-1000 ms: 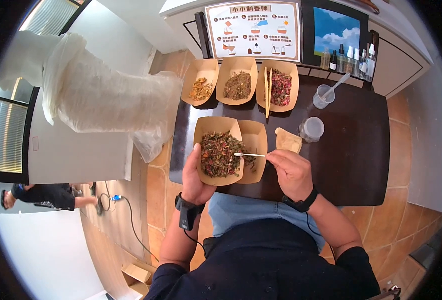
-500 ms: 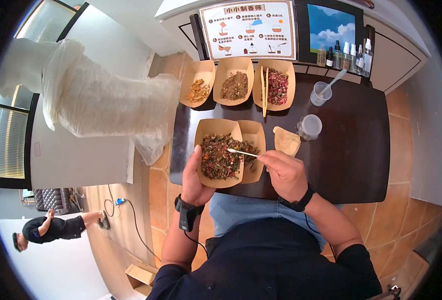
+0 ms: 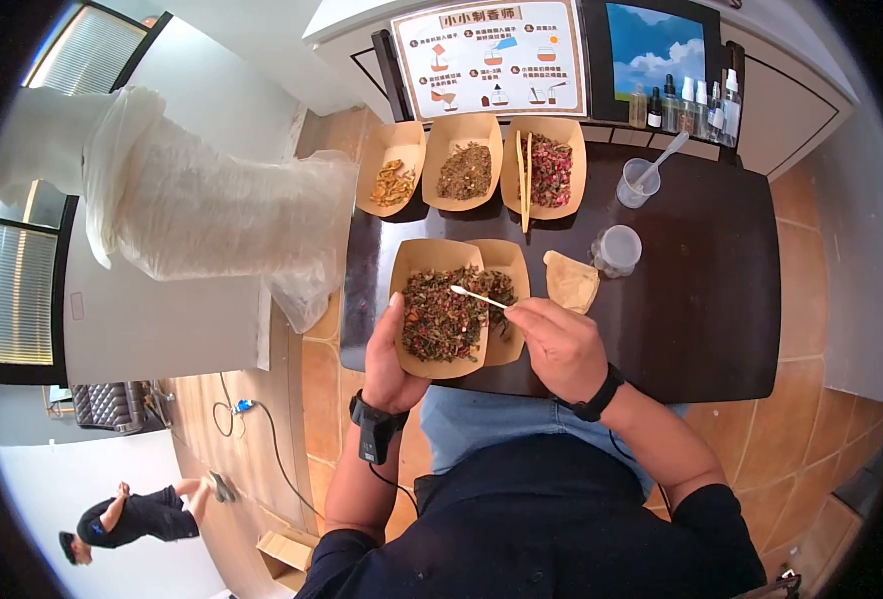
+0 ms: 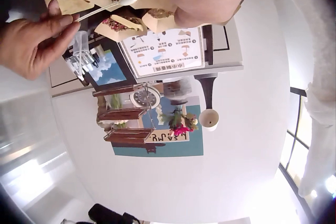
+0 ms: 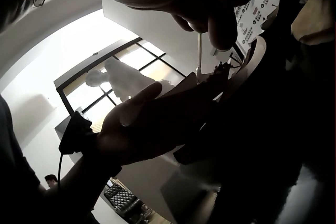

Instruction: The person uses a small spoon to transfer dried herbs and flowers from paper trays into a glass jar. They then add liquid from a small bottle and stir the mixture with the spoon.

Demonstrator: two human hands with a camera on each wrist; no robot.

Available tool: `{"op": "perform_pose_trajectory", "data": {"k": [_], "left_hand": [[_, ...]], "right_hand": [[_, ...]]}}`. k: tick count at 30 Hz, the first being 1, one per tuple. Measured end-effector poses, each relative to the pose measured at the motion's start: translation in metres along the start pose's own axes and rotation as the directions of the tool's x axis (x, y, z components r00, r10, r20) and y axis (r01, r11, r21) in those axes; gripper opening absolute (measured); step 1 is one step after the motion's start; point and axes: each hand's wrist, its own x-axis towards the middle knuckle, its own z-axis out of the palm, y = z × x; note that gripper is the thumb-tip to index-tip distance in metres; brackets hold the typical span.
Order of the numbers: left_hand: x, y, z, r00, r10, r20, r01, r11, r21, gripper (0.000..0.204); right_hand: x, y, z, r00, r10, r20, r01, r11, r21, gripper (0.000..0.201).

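My left hand (image 3: 392, 364) grips the left side of a paper tray (image 3: 409, 262) filled with mixed dried petals and herbs (image 3: 441, 317). A second paper tray (image 3: 517, 344), partly covered by the first, shows dark dried leaves. Between thumb and fingers, my right hand (image 3: 564, 349) pinches a thin white stick (image 3: 483, 298), its small spoon-like tip over the herbs. The left wrist view shows the stick (image 4: 100, 11) and its rounded white end close up, with the right hand (image 4: 37, 43) behind. The right wrist view is dark; the stick (image 5: 199, 56) points down at the tray there.
Three paper trays with dried ingredients (image 3: 464, 172) line the back, wooden tongs (image 3: 525, 185) on the right one. To the right are a folded tan pouch (image 3: 571, 283), a lidded jar (image 3: 618, 251) and a cup (image 3: 635, 186) with a dropper. Bottles (image 3: 686, 112) and a printed sign (image 3: 491, 60) stand behind.
The stick has swung from nearly level to a slant, its tip further left over the herbs. My right hand has shifted slightly left. A person in the background has moved.
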Motion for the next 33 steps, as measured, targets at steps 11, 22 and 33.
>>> {"op": "perform_pose_trajectory", "data": {"k": [11, 22, 33], "left_hand": [[-0.004, -0.001, 0.0, 0.999, 0.02, -0.039, -0.019, 0.999, 0.038, 0.054], [-0.005, 0.0, 0.002, 0.999, 0.019, -0.037, -0.016, 0.997, 0.076, 0.054], [-0.005, -0.003, -0.003, 1.0, -0.018, 0.023, 0.017, 0.999, 0.04, 0.053]], "right_hand": [[0.0, -0.002, -0.002, 1.0, 0.0, -0.022, -0.002, 0.994, -0.106, 0.027], [-0.003, 0.004, 0.011, 1.0, -0.015, 0.006, 0.016, 0.988, -0.154, 0.031], [0.008, -0.016, 0.019, 0.998, -0.061, -0.032, 0.06, 0.998, -0.033, 0.03]]}}
